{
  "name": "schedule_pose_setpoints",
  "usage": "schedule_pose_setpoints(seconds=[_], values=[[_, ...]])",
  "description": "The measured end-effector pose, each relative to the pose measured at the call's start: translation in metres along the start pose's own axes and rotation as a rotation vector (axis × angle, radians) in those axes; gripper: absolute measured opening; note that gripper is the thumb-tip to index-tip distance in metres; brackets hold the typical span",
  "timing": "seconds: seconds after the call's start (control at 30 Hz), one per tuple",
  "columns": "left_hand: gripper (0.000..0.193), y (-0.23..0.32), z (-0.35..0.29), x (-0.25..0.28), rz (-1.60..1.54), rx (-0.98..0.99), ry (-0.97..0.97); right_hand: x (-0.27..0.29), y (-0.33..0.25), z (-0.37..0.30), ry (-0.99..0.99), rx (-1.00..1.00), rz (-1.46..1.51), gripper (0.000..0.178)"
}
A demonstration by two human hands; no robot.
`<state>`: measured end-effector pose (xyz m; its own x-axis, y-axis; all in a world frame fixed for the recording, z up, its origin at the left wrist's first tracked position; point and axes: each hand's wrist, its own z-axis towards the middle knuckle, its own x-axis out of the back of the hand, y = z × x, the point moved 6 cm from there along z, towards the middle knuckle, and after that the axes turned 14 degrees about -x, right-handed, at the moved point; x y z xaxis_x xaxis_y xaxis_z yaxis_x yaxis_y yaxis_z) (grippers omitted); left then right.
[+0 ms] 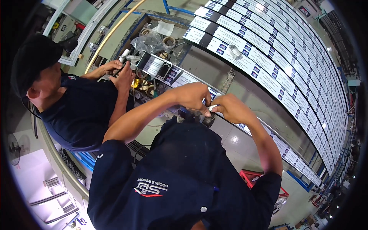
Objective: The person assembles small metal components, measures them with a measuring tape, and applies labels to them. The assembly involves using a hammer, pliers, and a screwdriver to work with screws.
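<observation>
Hands pinched together over a long metal profile

Stacked profiles (276, 50), wrapped in film with printed labels, are spread across the upper right, well beyond the grip; their far ends are bent away and lost toward the rim. One long labelled profile (184, 78) is laid just under and behind the grip, its middle hidden by both hands. A co-worker (73, 107) in a dark shirt and black cap is seen well to the left of the grip, both hands placed at that profile's cut end (153, 66); what is held there cannot be made out.

Left hand (193, 96) is bent at the wrist, fingers curled downward and pressed together, thumb meeting the other hand. Right hand (232, 109) is closed, and a small white piece (213, 107) is pinched between its thumb and forefinger, exactly where the two hands meet. The piece is mostly covered, so its shape cannot be told. A dark object (209, 120) directly below the grip is partly hidden and unclear. Whether anything is gripped by the left fingers cannot be told.
</observation>
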<state>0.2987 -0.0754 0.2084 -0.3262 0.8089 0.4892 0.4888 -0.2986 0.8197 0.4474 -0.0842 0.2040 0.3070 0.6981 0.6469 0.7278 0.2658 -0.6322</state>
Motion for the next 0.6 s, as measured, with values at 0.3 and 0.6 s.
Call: schedule_pose_setpoints(seconds=[0.3,0.6], values=[[0.048,-0.024,-0.024,-0.015,-1.052,-0.421,0.364,0.009,-0.02,-0.023,0.226,0.037,0.483,0.021],[0.062,0.009,-0.045,-0.057,-1.483,-0.434,0.208,0.03,-0.063,-0.045,0.918,0.744,-0.105,0.034]])
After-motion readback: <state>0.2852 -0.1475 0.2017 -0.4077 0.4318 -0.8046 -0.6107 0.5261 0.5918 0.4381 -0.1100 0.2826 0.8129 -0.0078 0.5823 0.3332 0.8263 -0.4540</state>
